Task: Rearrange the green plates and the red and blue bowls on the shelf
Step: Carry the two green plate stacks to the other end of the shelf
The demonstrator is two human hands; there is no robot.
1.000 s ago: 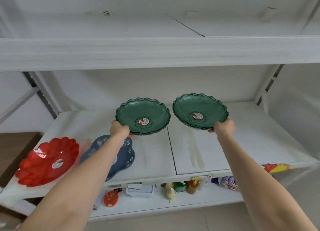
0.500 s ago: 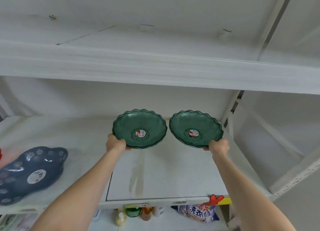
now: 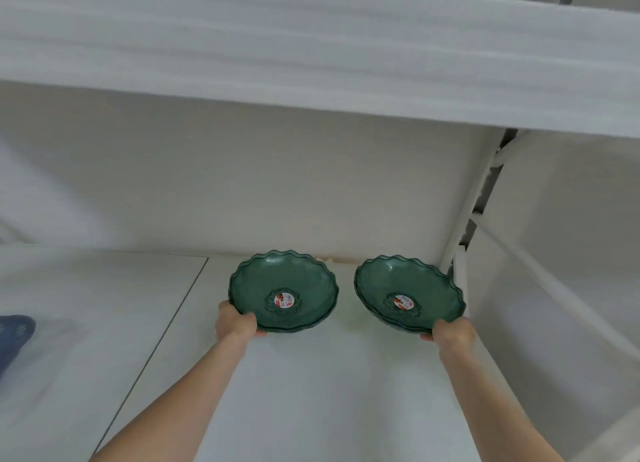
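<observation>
Item: shelf, white, rear right corner in use. Green plates: two in view, side by side, apart. Left plate gripped at its near rim by the left hand, fingers clamped on it; right plate likewise by the right hand. Whether either rests on the shelf cannot be told. Blue bowl: one, partly visible at far left. Red bowl: none in view. Status: plates apparently mid-placement; release pending, bowls seemingly unhandled.
</observation>
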